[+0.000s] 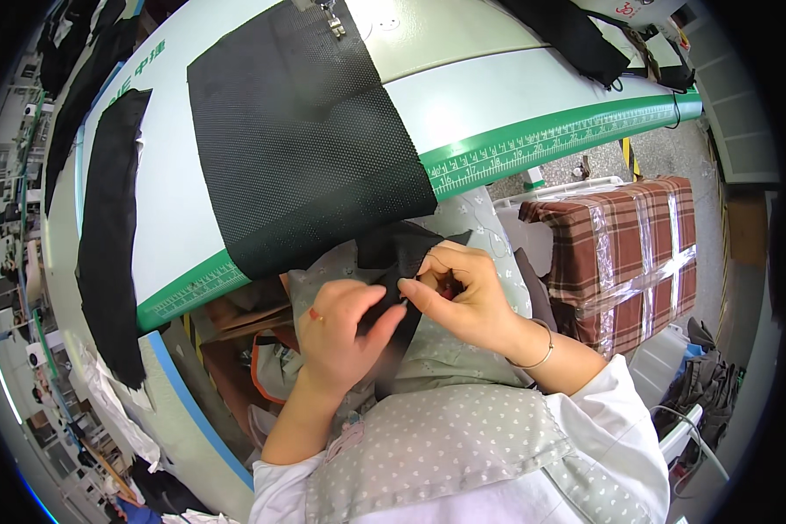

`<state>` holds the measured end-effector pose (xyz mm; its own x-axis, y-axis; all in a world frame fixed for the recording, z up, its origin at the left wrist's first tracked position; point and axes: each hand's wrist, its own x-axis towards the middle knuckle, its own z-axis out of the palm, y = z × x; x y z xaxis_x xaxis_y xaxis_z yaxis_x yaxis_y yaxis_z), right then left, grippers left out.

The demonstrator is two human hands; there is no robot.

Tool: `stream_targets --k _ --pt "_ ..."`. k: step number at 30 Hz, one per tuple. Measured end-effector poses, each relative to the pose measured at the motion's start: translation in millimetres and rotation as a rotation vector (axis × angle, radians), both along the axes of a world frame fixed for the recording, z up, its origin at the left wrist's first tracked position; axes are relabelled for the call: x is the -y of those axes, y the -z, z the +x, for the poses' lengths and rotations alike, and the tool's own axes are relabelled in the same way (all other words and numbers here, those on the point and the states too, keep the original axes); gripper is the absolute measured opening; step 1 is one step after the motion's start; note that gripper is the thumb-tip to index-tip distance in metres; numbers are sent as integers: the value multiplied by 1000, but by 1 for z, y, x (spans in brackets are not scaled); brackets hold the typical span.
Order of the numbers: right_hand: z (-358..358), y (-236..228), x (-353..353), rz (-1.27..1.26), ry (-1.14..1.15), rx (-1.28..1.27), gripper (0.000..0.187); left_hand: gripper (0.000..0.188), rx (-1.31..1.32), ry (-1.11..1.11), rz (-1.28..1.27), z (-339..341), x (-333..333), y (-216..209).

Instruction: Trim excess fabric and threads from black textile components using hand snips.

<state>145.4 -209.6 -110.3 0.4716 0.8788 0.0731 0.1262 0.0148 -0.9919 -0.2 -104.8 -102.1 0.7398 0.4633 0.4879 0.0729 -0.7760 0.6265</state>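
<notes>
A narrow piece of black fabric [402, 249] hangs between my hands, above my lap and just in front of the table edge. My right hand [467, 297] pinches it between thumb and curled fingers. Close beside it, my left hand [341, 327] has thumb and forefinger apart, with dark cloth showing in the gap; its fingertips are at the fabric and slightly blurred. A large black perforated sheet [297, 140] lies over the sewing table [463, 105], its front end drooping past the edge. The metal presser foot [334, 26] stands at that sheet's far end.
A long black fabric strip [112, 236] drapes over the table's left side. More black cloth [576, 44] lies at the far right. The green ruler edge [506, 162] runs along the front. A taped plaid bundle [624, 262] stands to my right; an orange-trimmed bag [275, 367] sits under the table.
</notes>
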Motion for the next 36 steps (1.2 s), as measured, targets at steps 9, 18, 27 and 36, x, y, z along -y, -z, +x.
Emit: stream_targets --k 9,18,27,36 --pt "5 3 0 27 -10 -24 9 24 -163 -75 -281 4 4 -10" --pt "11 -4 -3 27 -46 12 18 19 -18 -142 -1262 -10 1 9" --pt "9 -7 -6 36 -11 108 20 20 -35 -77 -1145 -9 3 8" --pt "15 -3 -6 -162 -17 -129 15 10 -65 -125 -1171 -9 1 9"
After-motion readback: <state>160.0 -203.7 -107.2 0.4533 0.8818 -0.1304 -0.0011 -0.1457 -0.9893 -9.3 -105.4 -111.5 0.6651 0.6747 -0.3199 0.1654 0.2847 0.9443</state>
